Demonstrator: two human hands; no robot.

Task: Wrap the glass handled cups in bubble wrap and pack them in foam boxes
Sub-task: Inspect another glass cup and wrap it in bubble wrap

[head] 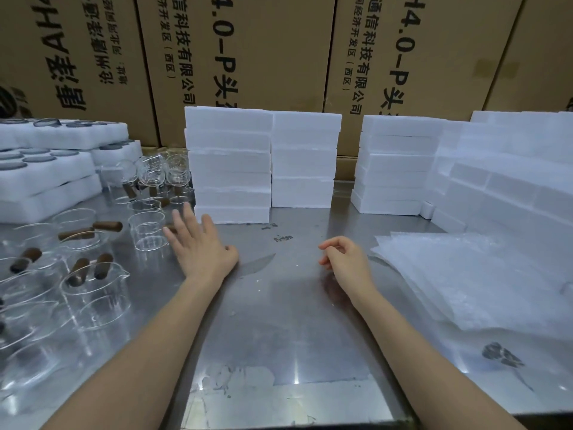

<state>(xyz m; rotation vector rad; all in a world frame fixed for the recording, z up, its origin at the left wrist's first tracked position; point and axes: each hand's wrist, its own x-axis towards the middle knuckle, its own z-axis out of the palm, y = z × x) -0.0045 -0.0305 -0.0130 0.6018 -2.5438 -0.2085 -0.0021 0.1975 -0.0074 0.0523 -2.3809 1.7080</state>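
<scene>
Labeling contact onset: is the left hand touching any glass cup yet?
Cannot tell. In the head view the left hand reaches with fingers spread; its fingertips overlap the nearest glass cup, but neither contact nor gap shows plainly.

You have 2 hands (201, 243) over the table (279, 321). At its far edge stand 3 clear stacks of foam boxes (231, 162), 6, 4 and 5 high. Glass cups (145, 225) on the left are too overlapped to count; 1 pile of bubble wrap (465, 274) lies right.
</scene>
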